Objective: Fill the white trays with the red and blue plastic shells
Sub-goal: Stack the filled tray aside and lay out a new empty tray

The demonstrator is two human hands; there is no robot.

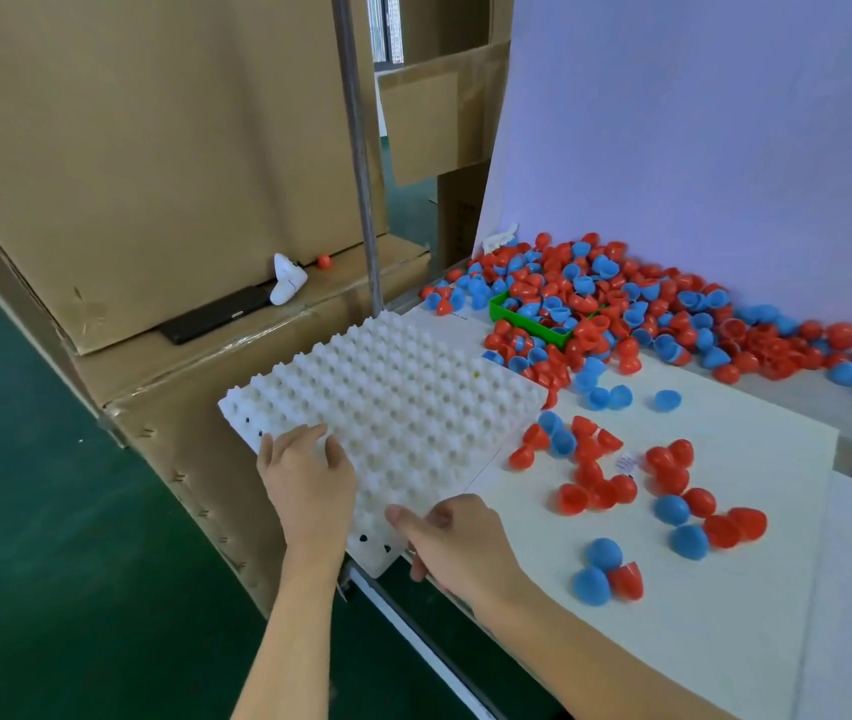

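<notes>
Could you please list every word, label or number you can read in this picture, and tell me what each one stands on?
No text can be read in this picture.
Small white label among the loose shells on the white sheet: dark print, too small and blurred to read.
Faint mark on the sheet near the green bin: too small to read.

- Floor (23,511): dark green, smooth.
- Cardboard boxes (153,148): large, brown, stacked at left and behind.
- Metal pole (358,148): upright, grey.
- Backdrop panel (699,122): pale, leaning at right.
- Tabletop (673,641): white sheet covering.
- Window (388,28): possibly, far behind.
</notes>
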